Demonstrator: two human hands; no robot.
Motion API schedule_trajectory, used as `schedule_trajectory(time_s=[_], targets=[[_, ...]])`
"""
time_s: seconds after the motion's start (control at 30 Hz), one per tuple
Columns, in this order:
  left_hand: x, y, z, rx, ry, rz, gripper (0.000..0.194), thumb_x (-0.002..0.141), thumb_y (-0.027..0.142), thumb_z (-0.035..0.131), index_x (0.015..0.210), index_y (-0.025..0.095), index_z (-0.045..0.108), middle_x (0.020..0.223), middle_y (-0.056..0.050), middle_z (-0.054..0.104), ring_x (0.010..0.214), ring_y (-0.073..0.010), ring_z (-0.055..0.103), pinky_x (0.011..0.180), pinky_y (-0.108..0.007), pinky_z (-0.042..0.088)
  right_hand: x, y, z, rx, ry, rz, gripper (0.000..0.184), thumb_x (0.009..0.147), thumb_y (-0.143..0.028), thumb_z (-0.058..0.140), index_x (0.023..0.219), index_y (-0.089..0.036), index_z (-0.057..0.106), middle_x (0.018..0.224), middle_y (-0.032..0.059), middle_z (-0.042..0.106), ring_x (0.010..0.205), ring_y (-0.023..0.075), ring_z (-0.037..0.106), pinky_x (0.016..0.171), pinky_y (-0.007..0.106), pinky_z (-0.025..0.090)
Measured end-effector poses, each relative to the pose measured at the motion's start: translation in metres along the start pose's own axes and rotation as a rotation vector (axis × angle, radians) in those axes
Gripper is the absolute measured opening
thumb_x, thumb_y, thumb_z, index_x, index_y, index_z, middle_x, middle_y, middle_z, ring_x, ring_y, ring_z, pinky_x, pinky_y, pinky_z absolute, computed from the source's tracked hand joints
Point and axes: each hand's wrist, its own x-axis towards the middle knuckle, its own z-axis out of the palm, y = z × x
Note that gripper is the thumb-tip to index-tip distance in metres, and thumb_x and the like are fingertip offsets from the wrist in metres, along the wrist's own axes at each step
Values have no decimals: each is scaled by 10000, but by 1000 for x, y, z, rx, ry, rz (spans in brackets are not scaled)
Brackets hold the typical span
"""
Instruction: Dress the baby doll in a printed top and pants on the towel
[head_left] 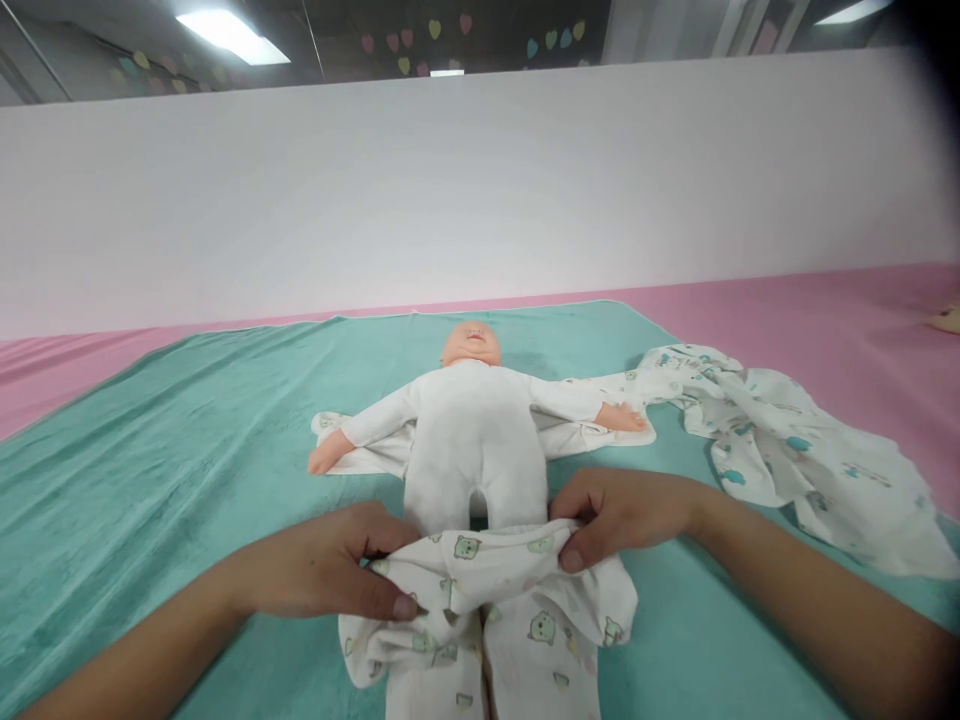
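A baby doll (pixel 474 430) in a white body lies on its back on a teal blanket (pixel 187 450), arms spread, head away from me. A white garment with small bear prints (pixel 495 610) is bunched over the doll's legs. My left hand (pixel 330 570) pinches the garment's upper edge on the left. My right hand (pixel 615 515) pinches the same edge on the right. Both hands sit at the doll's hips.
A second white cloth with teal prints (pixel 787 450) lies crumpled to the right of the doll. The teal blanket rests on a pink surface (pixel 825 320). A white wall panel (pixel 480 190) stands behind it.
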Motion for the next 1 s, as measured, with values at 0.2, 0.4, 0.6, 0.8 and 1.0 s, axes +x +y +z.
schedule_trajectory(time_s=[0.2,0.4,0.6,0.8,1.0], targets=[[-1,-1,0,-12,-4,-14,146,785,291,622,814,148,631,730,11,532,659,-104,444,579,-182,344,0,0,0,11,-2,-9,354,699,-497,677,736,-146,643,650,-27,475,619,87,411,527,196,305],[-1,0,1,-13,-4,-13,151,786,296,622,827,151,637,728,13,532,651,-99,435,571,-177,340,0,0,0,13,1,-9,357,703,-498,675,773,-148,656,675,-17,498,636,96,426,535,199,318],[-1,0,0,-13,3,-11,138,783,292,625,807,155,630,708,21,523,637,-94,426,567,-176,341,-1,-2,0,-4,2,-9,357,704,-495,676,741,-142,645,653,-22,476,615,87,406,518,194,297],[0,0,0,-9,4,-3,132,782,286,628,798,155,629,719,19,535,653,-99,439,579,-177,346,-1,-3,0,2,4,-1,353,700,-493,676,744,-144,650,654,-23,479,622,91,412,522,195,305],[0,0,0,-19,-6,-6,145,781,286,627,818,146,641,725,12,538,652,-101,444,577,-179,350,-1,-3,1,-8,8,-1,362,696,-504,675,715,-145,633,629,-31,444,597,86,379,510,202,282]])
